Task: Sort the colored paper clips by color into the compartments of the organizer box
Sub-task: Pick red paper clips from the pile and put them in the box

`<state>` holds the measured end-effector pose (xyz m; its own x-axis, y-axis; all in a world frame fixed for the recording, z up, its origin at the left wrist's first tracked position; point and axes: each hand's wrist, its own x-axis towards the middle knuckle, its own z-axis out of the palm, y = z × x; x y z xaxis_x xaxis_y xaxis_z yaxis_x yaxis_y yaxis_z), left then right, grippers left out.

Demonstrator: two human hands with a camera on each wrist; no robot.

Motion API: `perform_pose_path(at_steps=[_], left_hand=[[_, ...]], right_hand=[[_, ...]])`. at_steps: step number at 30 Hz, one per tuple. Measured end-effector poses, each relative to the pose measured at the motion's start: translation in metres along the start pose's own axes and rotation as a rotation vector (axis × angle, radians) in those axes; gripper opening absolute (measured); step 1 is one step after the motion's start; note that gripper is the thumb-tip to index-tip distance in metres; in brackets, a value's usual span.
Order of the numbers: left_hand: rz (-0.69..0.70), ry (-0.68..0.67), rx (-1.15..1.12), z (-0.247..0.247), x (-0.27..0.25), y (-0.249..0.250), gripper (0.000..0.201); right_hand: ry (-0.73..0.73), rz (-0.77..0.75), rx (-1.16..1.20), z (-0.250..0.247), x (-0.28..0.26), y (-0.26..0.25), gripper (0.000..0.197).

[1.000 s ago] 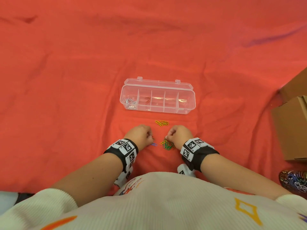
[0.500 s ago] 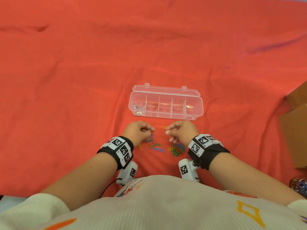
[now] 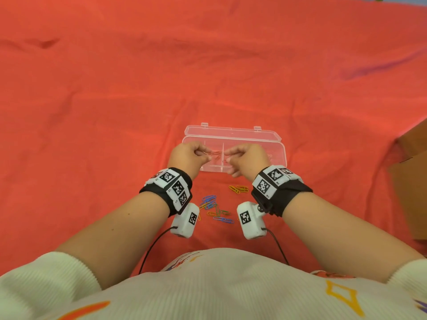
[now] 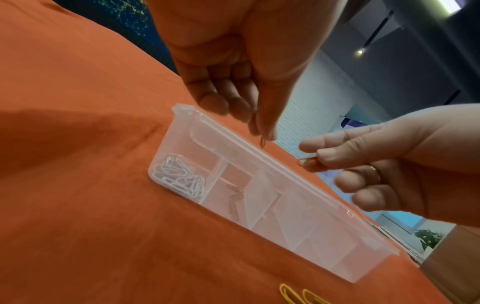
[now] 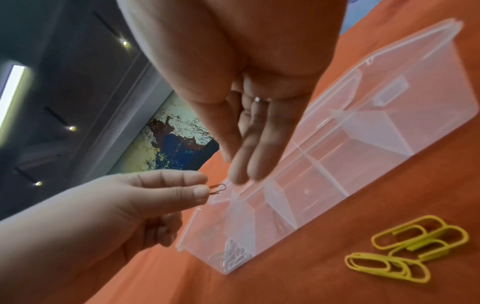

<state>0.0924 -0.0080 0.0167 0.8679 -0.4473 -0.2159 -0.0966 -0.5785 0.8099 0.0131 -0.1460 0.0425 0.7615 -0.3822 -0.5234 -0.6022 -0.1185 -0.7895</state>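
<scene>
The clear organizer box [image 3: 231,131] lies open on the red cloth. White clips [image 4: 176,176] fill its leftmost compartment and a few red clips [image 4: 235,198] lie in the second. My left hand [image 3: 203,155] hovers over the box's left half, pinching a red clip [image 5: 218,188] between thumb and forefinger. My right hand [image 3: 227,155] hangs beside it over the middle, pinching another red clip [image 4: 307,162]. Loose yellow clips [image 3: 238,188] and a mixed pile of blue, green and orange clips [image 3: 215,209] lie on the cloth between my wrists.
Cardboard boxes [image 3: 411,181] stand at the right edge. Wrinkled red cloth [image 3: 115,88] covers the whole surface around and beyond the organizer. The yellow clips [image 5: 405,246] sit just in front of the box's near wall.
Both hands lifted from the clip pile near my body and moved forward over the organizer, each carrying a red clip. The head view shifted, so the box sits lower in frame.
</scene>
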Motion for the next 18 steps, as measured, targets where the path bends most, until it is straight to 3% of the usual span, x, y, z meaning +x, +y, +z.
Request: perform_pose_path(at_steps=[5, 8, 14, 18], left_hand=[[-0.006, 0.005, 0.126, 0.005, 0.007, 0.0, 0.007], [0.004, -0.013, 0.181, 0.005, 0.007, 0.0, 0.011], [0.083, -0.004, 0.196, 0.003, -0.003, -0.003, 0.005], [0.178, -0.119, 0.216, 0.011, -0.022, -0.012, 0.01]], right_hand=[[0.121, -0.059, -0.082, 0.008, 0.009, 0.0, 0.005], [0.088, -0.055, -0.167, 0.01, 0.013, 0.0, 0.016], [0.157, -0.139, -0.221, 0.001, 0.006, 0.01, 0.011], [0.103, -0.176, -0.234, -0.015, -0.006, 0.026, 0.009]])
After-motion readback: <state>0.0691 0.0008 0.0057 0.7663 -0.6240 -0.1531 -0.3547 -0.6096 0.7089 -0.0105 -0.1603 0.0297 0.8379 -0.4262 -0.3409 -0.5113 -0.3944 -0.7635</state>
